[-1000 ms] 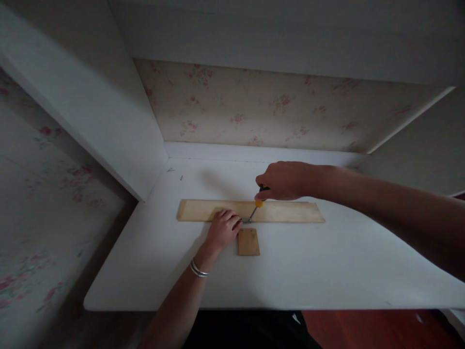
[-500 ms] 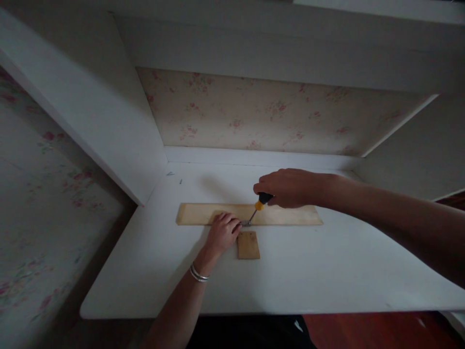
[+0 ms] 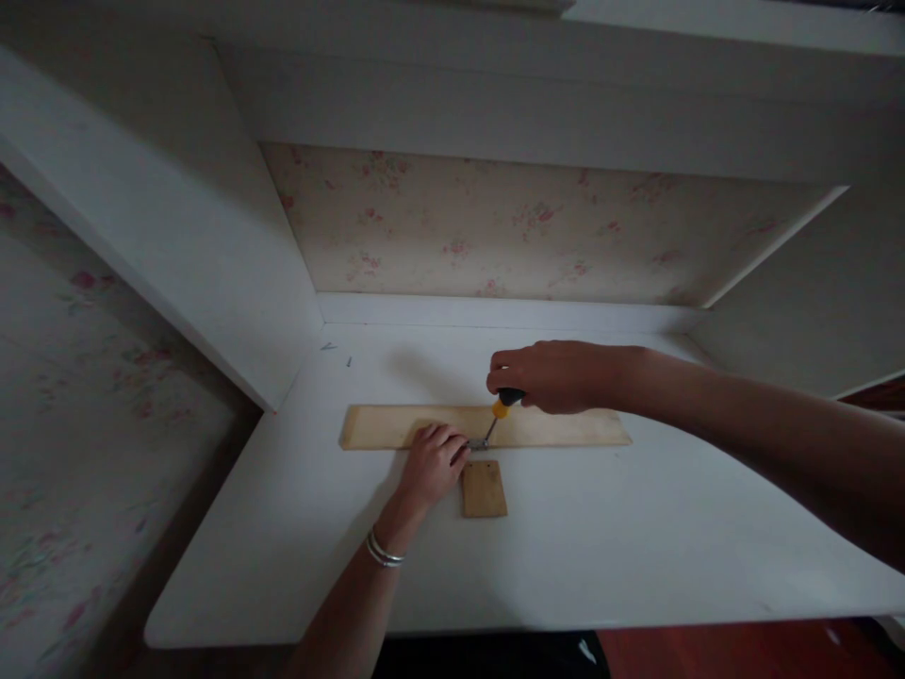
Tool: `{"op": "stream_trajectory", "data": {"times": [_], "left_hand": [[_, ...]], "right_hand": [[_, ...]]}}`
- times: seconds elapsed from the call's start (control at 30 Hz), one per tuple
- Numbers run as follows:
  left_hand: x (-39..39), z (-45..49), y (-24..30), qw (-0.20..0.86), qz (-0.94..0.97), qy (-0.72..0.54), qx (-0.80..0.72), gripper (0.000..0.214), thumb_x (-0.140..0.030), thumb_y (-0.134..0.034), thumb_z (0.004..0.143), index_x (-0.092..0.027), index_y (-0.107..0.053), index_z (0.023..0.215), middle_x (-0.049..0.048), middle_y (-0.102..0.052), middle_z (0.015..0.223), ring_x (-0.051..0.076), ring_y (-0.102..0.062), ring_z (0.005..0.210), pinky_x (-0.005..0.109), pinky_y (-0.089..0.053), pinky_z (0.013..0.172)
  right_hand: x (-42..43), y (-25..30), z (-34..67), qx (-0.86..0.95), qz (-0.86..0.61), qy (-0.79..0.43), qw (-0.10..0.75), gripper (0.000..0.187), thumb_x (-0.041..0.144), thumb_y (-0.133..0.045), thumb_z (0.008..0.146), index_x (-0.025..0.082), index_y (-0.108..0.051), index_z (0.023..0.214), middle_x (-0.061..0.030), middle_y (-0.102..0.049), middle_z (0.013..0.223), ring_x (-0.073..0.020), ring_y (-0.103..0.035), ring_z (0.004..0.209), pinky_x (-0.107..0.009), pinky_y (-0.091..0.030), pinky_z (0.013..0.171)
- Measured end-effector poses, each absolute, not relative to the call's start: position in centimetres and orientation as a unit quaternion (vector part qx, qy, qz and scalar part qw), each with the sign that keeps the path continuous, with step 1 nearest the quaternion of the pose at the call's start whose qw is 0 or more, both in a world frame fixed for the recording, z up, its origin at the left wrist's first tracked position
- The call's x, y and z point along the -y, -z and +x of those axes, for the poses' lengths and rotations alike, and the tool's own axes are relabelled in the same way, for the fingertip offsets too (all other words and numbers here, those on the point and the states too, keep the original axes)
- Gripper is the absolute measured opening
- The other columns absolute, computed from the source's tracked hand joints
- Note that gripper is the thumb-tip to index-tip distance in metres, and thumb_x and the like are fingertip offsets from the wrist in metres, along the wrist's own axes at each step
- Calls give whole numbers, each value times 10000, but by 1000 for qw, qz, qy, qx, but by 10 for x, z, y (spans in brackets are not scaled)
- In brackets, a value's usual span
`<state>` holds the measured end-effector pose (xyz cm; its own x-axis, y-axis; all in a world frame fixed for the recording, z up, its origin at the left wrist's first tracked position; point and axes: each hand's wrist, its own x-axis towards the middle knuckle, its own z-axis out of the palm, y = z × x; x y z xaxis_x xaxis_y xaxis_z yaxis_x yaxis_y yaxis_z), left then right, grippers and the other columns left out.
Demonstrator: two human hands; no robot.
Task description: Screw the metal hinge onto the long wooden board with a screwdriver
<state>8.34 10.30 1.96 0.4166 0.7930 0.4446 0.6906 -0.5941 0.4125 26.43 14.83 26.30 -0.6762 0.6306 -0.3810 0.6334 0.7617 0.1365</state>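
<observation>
At the bottom edge of the frame is the person's dark clothing [image 3: 495, 658], with a red floor [image 3: 721, 651] in the lower right corner. Beyond it spreads a white table [image 3: 636, 547]. The left forearm rises from the bottom, with silvery bracelets [image 3: 384, 551] at the wrist. Just below the middle of the frame a small wooden block [image 3: 485, 490] lies flat, two dark dots near its far edge. Right beside it, the left hand [image 3: 434, 465] rests with bent fingers on a long board [image 3: 566, 427], fingertips at the left end of a small metal hinge [image 3: 479, 444]; whether they pinch it or only press, I cannot tell. The hinge sits at the board's near edge, at the centre of the frame. The tip of a screwdriver [image 3: 501, 409] meets it, tilted, its black and yellow handle gripped by the curled fingers of the right hand [image 3: 548, 377]. Farther off, left of centre, lie two small dark bits [image 3: 328, 346]. Behind stands flowered wallpaper [image 3: 452, 226].
</observation>
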Motion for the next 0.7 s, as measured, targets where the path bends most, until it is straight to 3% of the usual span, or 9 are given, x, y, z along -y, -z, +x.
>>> {"op": "stream_trajectory", "data": {"times": [0.07,0.13,0.27,0.33,0.4,0.47,0.57,0.63,0.7], "left_hand": [[-103,84,-19,85,838,-303,-445,148,-239,-542,881,-210,-658,969,45,-645,971,202,-555,952,405,-433,894],[-104,84,-19,85,839,-298,-447,148,-244,-539,883,-207,-657,965,44,-644,972,202,-554,953,410,-430,900],[-105,84,-19,84,840,-294,-447,145,-247,-544,880,-206,-655,964,43,-642,981,201,-555,946,415,-430,901],[-106,84,-19,84,840,-299,-446,144,-248,-546,878,-208,-656,963,47,-641,976,204,-558,944,416,-433,898],[-106,85,-19,83,838,-306,-444,147,-246,-546,877,-213,-657,968,50,-640,974,208,-560,944,419,-435,897],[-107,86,-19,82,836,-311,-445,150,-243,-547,877,-216,-657,975,48,-641,975,211,-558,942,421,-435,898],[-107,87,-19,84,835,-305,-451,155,-239,-550,875,-215,-652,990,43,-642,975,210,-552,944,418,-436,900],[-107,88,-18,85,834,-303,-453,150,-236,-558,870,-214,-650,987,43,-641,974,208,-552,944,415,-437,900],[-108,88,-18,84,832,-305,-455,142,-240,-568,864,-212,-651,976,45,-638,972,208,-552,944,411,-438,899]], "right_hand": [[-149,-263,265,-901,371,-2,226,282,389,-552,830,207,-618,1035,-97,-635,935,-216,-608,809,-286,-340,586],[-150,-263,266,-888,405,-11,218,400,492,-541,817,197,-602,1081,-107,-635,920,-228,-609,782,-289,-332,567],[-152,-263,268,-917,352,2,190,364,341,-589,799,246,-561,1150,-80,-619,1039,-189,-607,779,-272,-320,558],[-152,-262,268,-915,351,-7,199,279,382,-541,835,209,-607,1044,-87,-634,925,-207,-608,778,-280,-323,561],[-151,-261,268,-910,365,-25,193,350,465,-488,862,182,-610,1027,-102,-635,871,-226,-612,767,-290,-328,559],[-150,-260,269,-919,353,-23,173,369,443,-505,861,194,-567,1126,-110,-628,991,-210,-615,747,-287,-328,551],[-149,-259,272,-939,303,-1,161,362,245,-551,833,232,-512,1193,-94,-583,1143,-162,-611,710,-273,-317,527],[-149,-259,274,-942,294,-5,163,304,218,-538,836,208,-536,1140,-95,-616,1047,-176,-614,716,-275,-319,528],[-150,-258,276,-936,314,-24,157,267,334,-519,865,174,-562,1075,-105,-640,902,-219,-623,737,-287,-335,543]]}}
